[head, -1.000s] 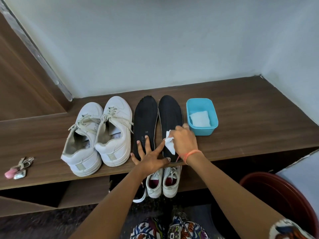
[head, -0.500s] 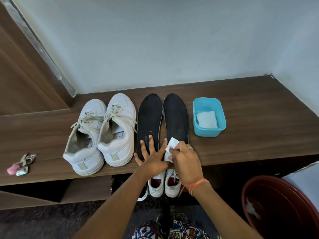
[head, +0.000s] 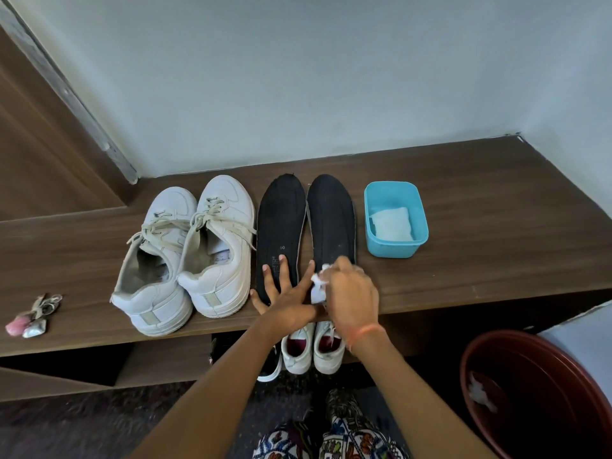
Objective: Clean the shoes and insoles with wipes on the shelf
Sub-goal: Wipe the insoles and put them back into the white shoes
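At the far left of the wooden shelf (head: 496,226) lies a small key bunch (head: 33,314) with a pink fob. Next come the two white shoes, side by side, heels toward the camera and laces loose: the left shoe (head: 155,260) touches the right shoe (head: 220,246). Just beside them two black insoles lie flat, toes toward the wall. The left insole (head: 281,220) shows a printed "10" near its middle. The left hand (head: 284,293) presses on its heel end; its grip is wide, with the fingers spread and straight and one finger reaching across to the right insole (head: 332,217). The right hand (head: 351,289), an orange thread (head: 366,332) at its wrist, sits over the heel half of the right insole, its grip closed round a crumpled white wipe (head: 318,286) that touches the insole. This hand is slightly blurred. Near the right insole stands a blue tub (head: 394,250), apart from it, holding a folded stack of wipes (head: 390,225). Below the shelf's front edge, a smaller white pair of shoes (head: 311,351) stands on the floor. At the lower right is a red-brown bucket (head: 546,392) with a crumpled used wipe (head: 480,395) inside.
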